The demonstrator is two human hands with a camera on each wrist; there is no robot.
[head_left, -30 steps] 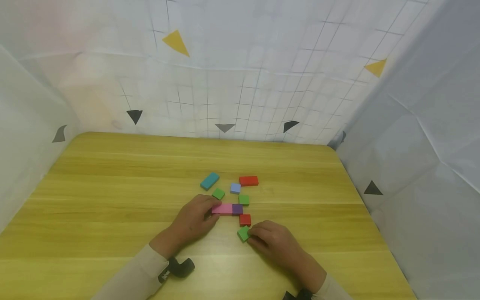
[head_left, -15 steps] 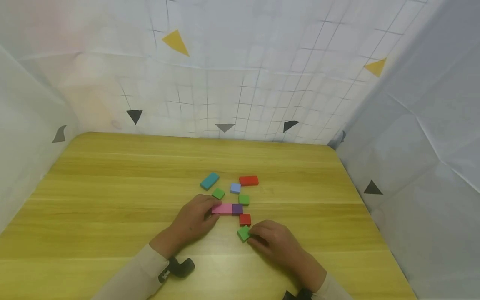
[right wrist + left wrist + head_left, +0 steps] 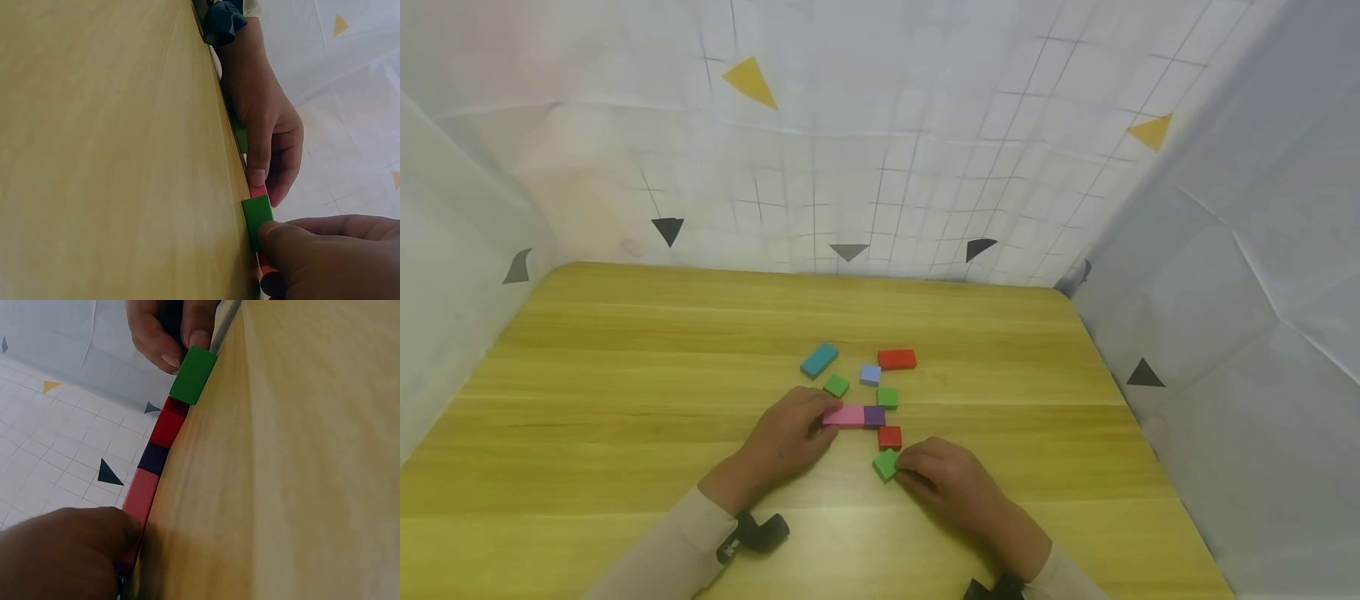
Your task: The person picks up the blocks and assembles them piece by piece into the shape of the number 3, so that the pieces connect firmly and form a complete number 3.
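Wood-grain tabletop (image 3: 625, 350): pink block (image 3: 850, 416), pinched by left hand (image 3: 785, 429), abuts purple block (image 3: 875, 417), seemingly placed; nearest green block (image 3: 885, 465), pinched by right hand (image 3: 955, 482), sits askew beside small red block (image 3: 890, 437), apparently unaligned; teal block (image 3: 819, 361) lies apart.

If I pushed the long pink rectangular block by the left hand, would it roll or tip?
The long pink rectangular block probably wouldn't roll: its sides look flat. Tipping seems unlikely, as it lies lengthwise on the wood-patterned table. Pushed rightward, it would likely shove the small purple block at its end.
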